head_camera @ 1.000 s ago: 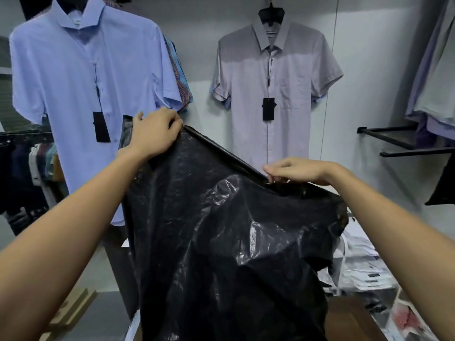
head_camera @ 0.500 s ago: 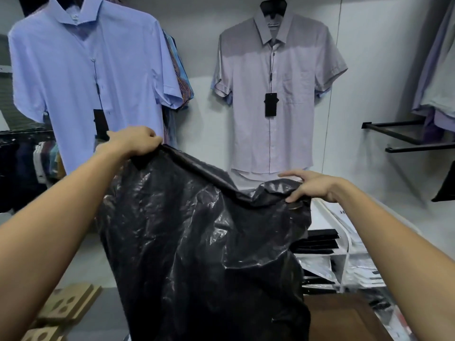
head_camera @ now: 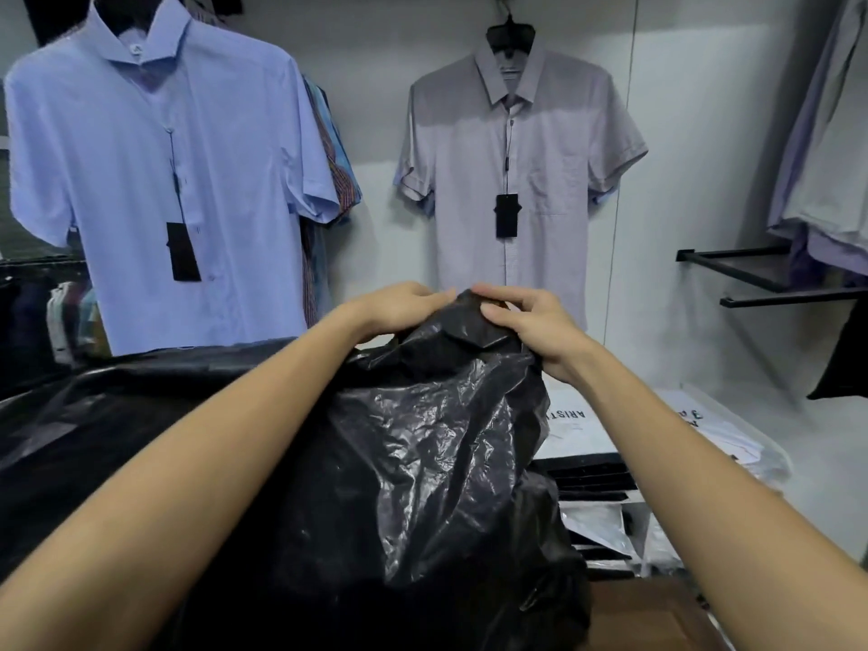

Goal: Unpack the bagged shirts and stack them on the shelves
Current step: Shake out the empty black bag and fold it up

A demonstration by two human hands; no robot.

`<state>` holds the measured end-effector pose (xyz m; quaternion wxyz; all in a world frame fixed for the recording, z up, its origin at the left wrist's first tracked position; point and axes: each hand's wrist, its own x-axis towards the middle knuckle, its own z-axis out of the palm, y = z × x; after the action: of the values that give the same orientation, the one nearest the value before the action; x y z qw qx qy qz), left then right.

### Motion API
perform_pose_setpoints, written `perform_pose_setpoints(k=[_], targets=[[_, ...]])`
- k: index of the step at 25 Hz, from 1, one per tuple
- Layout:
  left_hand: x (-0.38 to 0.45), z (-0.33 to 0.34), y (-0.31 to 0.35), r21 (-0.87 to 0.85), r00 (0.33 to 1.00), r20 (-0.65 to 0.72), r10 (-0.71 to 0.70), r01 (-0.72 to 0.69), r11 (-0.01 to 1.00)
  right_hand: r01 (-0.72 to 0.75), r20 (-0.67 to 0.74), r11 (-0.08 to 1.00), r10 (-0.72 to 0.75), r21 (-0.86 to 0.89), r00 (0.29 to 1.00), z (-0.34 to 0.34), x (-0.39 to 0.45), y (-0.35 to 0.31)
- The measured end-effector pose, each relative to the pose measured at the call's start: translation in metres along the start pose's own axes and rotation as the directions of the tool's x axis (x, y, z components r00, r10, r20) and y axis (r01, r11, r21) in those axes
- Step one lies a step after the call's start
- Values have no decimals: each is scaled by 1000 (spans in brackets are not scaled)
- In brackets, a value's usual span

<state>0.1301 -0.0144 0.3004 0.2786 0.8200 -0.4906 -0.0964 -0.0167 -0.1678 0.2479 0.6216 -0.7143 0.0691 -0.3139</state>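
White wall fills the space behind my grip, hung with display shirts. Both hands meet at the bunched top edge of the black plastic bag (head_camera: 422,462): my left hand (head_camera: 399,310) curls its fingers over the gathered plastic and my right hand (head_camera: 535,326) pinches the same fold just beside it, fingertips nearly touching. The bag hangs crumpled below my grip and spreads out to the left. Just right of it and lower, bagged shirts (head_camera: 592,429) lie stacked flat. Beyond my left hand hangs a blue shirt (head_camera: 155,180); straight past my grip, a grey shirt (head_camera: 516,148) with a black tag.
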Motion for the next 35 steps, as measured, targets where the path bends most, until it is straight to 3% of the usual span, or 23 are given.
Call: perform_pose_setpoints(k=[2,5,9,14,17,19,23,27,29,32,35], targets=[[3,-6,14,-122,999,-43,4,-9,992,67,-32,995,-65,76,997,5,4,-7],[2,-25,34,-173,991,-133,0,-24,985,133,39,984,-138,114,990,12,1,-19],[-10,-54,47,-326,985,-3,-173,163,931,212,136,977,-213,19,968,29,-1,-32],[-20,-74,44,-189,959,-167,-227,195,963,290,237,940,-245,-182,940,58,-1,-49],[-23,-88,35,-33,915,-356,-191,192,981,81,295,991,-47,-105,954,68,-5,-49],[-25,-99,24,108,843,-524,-121,207,972,-1,359,991,50,-136,932,66,-10,-43],[-35,-109,-2,363,700,-707,103,235,902,-79,580,896,349,-438,736,64,-23,-12],[-41,-103,-24,534,650,-710,271,247,808,-140,584,864,438,-484,684,66,-31,15],[-44,-106,-32,534,623,-729,284,257,806,-186,590,856,474,-483,654,61,-37,25],[-49,-121,-45,465,563,-790,245,290,836,-246,642,815,568,-524,514,44,-46,51],[-53,-138,-57,304,521,-848,96,330,893,-93,686,769,612,-633,393,26,-57,88]])
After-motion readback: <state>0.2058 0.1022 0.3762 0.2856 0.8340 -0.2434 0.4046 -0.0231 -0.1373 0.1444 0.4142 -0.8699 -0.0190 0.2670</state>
